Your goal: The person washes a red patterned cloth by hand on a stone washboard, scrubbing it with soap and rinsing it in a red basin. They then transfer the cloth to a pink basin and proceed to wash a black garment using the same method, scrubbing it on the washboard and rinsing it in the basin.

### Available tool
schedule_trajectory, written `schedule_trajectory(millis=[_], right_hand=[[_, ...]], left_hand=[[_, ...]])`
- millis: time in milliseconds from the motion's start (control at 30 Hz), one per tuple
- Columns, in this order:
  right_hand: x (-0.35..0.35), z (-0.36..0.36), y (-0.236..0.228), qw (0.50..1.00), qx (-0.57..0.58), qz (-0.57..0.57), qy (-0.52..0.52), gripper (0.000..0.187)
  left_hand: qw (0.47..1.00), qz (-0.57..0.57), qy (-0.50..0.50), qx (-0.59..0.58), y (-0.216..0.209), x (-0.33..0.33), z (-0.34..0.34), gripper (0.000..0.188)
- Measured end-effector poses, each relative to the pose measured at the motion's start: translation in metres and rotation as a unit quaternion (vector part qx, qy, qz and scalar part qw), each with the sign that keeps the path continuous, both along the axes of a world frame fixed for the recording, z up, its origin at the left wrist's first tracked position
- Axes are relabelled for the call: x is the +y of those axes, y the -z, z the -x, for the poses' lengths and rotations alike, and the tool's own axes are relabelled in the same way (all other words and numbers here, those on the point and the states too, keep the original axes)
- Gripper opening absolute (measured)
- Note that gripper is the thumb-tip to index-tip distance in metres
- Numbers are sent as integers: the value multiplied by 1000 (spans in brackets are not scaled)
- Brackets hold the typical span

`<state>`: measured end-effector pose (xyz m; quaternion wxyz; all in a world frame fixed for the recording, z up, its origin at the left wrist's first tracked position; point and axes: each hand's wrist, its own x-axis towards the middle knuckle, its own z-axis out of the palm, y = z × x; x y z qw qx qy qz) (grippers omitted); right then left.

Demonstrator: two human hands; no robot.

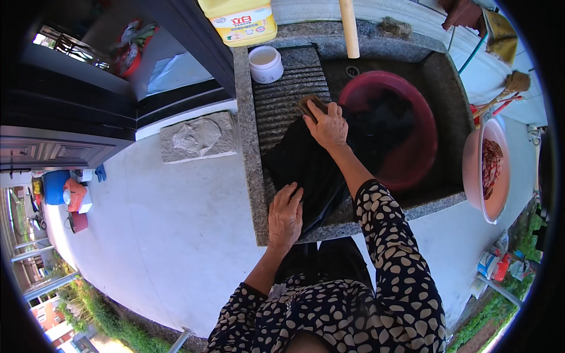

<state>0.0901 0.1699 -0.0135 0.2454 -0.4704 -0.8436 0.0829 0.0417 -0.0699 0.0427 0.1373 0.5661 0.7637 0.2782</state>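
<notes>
A dark wet cloth (303,159), perhaps a garment, is spread over the ribbed washboard slab (291,73) of a stone sink (250,170). My right hand (328,125) is closed around a brown scrub brush (311,105), just at the cloth's far end. Nearer to me, my left hand (285,216) lies on the cloth's left edge with its fingers stretched out and pressing down. In the basin, right of the slab, sits a red tub (432,126) of water with more dark cloth (382,126) in it. Which kind of garment it is, I cannot tell.
A white jar (266,65) stands at the slab's far left corner, with a yellow detergent jug (241,23) behind it. A wooden handle (349,29) juts over the basin. Right of the sink is a pink basin (471,167) holding patterned cloth. A stone block (199,137) lies left.
</notes>
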Motion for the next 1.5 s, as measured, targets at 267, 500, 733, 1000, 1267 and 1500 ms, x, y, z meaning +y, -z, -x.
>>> schedule_trajectory(millis=[267, 500, 733, 1000, 1267, 1500], right_hand=[[-108, -8, -29, 962, 36, 39, -268, 42], [-2, 13, -2, 999, 5, -24, -45, 40], [-103, -61, -36, 976, 72, 71, -194, 45], [-15, -31, -7, 996, 32, -16, -78, 44], [51, -83, 36, 597, 635, 490, 25, 33], [94, -154, 105, 813, 460, 328, 143, 44]], left_hand=[[1000, 7, -7, -13, 5, -5, 4, 37], [1000, -7, -7, -2, 3, -1, -1, 33], [998, 16, -49, -20, -6, 1, 1, 33], [999, 29, -22, 12, -1, 7, -3, 27], [999, 23, -42, -14, -3, 6, -2, 33], [998, 9, -50, 28, -13, 17, -14, 39]])
